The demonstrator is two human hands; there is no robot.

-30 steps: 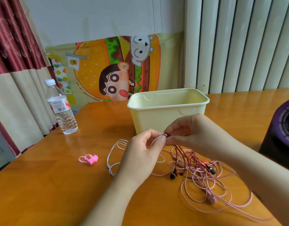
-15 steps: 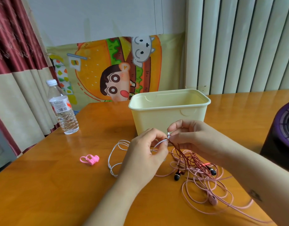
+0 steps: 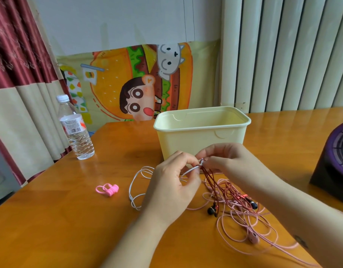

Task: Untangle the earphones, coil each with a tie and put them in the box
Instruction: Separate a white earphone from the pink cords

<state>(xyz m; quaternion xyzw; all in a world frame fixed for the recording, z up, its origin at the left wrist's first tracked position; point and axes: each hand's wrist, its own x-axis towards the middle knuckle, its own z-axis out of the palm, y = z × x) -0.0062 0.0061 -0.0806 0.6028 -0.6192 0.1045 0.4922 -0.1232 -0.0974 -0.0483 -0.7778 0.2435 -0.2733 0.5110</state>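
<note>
1. Little has shifted: both hands stay at the knot in front of the box (image 3: 201, 136), but a short run of white cord (image 3: 190, 169) now shows, drawn leftward out of it.
2. Left hand (image 3: 172, 186) is held off the table (image 3: 60, 219), probably so the cords hang and their crossings can be read. Its fingers (image 3: 183, 159) are curled, and thumb and forefinger pinch the white cord.
3. Right hand (image 3: 230, 161) anchors the knot. Its fingers (image 3: 211, 151) are bent close together and pinch the top of the red cord (image 3: 213, 180), whose strands drop to the table.
4. Pink cord (image 3: 244, 225) sprawls on the table under the red, tangled with it (nothing is coiled or boxed yet).
5. Tie (image 3: 107, 189) lies on the table to the left, well apart and untouched.
</note>
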